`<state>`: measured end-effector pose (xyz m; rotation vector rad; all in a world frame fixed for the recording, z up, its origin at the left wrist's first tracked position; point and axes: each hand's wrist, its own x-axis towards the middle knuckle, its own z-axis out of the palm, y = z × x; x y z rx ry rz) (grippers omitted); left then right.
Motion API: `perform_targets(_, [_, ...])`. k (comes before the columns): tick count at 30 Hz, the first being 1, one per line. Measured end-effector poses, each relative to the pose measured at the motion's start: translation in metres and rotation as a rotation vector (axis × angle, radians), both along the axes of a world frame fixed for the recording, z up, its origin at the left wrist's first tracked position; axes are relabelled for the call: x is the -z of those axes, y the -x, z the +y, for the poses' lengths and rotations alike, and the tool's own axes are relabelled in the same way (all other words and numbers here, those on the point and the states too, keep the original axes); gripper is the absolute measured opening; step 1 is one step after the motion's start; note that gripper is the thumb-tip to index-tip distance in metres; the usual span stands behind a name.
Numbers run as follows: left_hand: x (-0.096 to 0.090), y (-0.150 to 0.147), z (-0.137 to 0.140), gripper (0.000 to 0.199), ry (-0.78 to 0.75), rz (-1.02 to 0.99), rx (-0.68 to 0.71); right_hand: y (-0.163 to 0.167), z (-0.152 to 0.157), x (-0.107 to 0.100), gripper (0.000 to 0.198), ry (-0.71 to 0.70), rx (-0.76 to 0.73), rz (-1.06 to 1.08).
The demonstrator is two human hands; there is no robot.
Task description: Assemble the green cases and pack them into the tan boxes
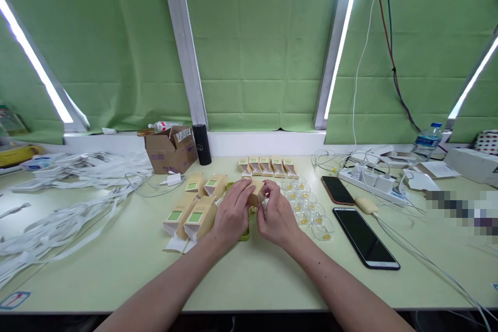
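Between both hands I hold a small tan cardboard box (256,196) above the table. My left hand (233,212) grips it from the left, fingers over its top. With bent fingers, my right hand (275,213) pinches its right side. Under my hands a green tray (244,236) shows only in part. Left of my left hand stand several tan boxes (200,219) with green-framed windows, the nearest with white flaps hanging out. Right of my right hand lie several clear plastic cups (322,228) with something yellow inside. Behind, a row of tan boxes (266,166) has open flaps.
White straps (73,218) are heaped on the left. A brown carton (171,149) and a black cylinder (201,144) stand at the back. Two phones (365,237), a power strip (375,182) and loose cables lie on the right, with a water bottle (427,141) behind.
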<state>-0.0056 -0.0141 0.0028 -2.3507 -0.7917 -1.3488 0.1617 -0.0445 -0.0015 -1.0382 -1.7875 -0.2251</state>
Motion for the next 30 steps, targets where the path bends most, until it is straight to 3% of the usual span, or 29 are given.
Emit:
perform_targets(9, [0.003, -0.001, -0.001, 0.064, 0.148, -0.008, 0.024, 0.001, 0.004, 0.006, 0.051, 0.082, 0.016, 0.118])
perform_targets(19, [0.002, 0.0, -0.002, 0.067, 0.366, -0.215, 0.1, -0.009, 0.002, -0.007, 0.04, 0.016, -0.206, 0.386])
perform_targets(24, [0.007, 0.0, 0.0, 0.058, 0.45, -0.29, 0.152, -0.014, 0.005, -0.014, 0.038, -0.111, -0.198, 0.437])
perform_targets(30, [0.007, -0.001, -0.001, 0.047, 0.425, -0.286, 0.225, -0.03, 0.013, -0.022, 0.032, -0.328, -0.03, 0.394])
